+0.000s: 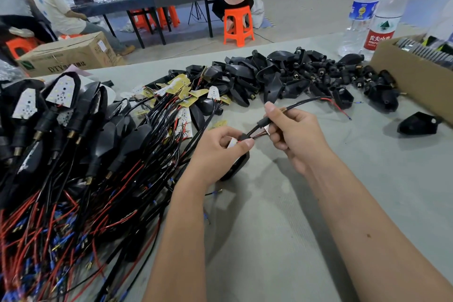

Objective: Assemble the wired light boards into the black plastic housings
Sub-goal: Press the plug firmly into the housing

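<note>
Nearest us, our left hand [220,148] curls around a black plastic housing [236,163] that rests low against the grey table [282,228], thumb and forefinger pinching a small white light board [231,142] at its mouth. Our right hand [293,133] sits just beside it, fingers curled and gripping the board's black-sleeved wire lead [297,103], which runs up and to the right and ends in thin red and black strands. Both forearms reach in from the lower edge.

To the left we see a heap of finished black housings with white boards and tangled red and black wires [73,154]. Beyond our hands lies a loose bunch of yellow and white wired boards [181,91], then a long pile of empty black housings [294,73].

At the right edge stands an open brown cardboard box [411,81] holding rows of dark flat parts [426,52], too small to identify. Behind it stand two clear plastic water bottles [375,12].
</note>
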A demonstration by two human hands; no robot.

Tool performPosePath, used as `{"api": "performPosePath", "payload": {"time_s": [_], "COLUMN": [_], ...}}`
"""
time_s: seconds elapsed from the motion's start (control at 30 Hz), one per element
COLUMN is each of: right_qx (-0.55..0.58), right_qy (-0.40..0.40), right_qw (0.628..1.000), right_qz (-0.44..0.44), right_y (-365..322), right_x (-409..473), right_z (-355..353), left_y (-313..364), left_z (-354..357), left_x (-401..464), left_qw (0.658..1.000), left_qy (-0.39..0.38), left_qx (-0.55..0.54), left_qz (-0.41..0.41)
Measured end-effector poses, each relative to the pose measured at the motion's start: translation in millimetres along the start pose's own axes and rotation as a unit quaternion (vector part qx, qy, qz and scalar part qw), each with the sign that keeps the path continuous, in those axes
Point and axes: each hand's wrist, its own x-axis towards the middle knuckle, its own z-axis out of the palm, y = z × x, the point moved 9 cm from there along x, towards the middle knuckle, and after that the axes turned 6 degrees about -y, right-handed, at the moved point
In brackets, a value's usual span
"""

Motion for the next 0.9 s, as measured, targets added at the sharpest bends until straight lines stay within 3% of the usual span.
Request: {"api": "performPosePath", "payload": {"time_s": [0.37, 0.67, 0.9], "right_qx": [-0.011, 0.008, 0.08], "right_qy": [-0.056, -0.102, -0.121], "right_qw": [0.998, 0.994, 0.989], "right_qz": [0.019, 0.041, 0.003], "right_y": [5, 3, -7], "right_x": [-2, -7, -6], "right_z": [16, 23, 23], "left_y": [15, 21, 19], "left_z": [-2, -12, -16], "left_x": [-1, -5, -4], "left_qw": [0.994, 0.987, 0.989], "left_qy": [0.02, 0.08, 0.062], "left_qx": [0.001, -0.012, -0.025], "left_qz": [0.107, 0.136, 0.136]}}
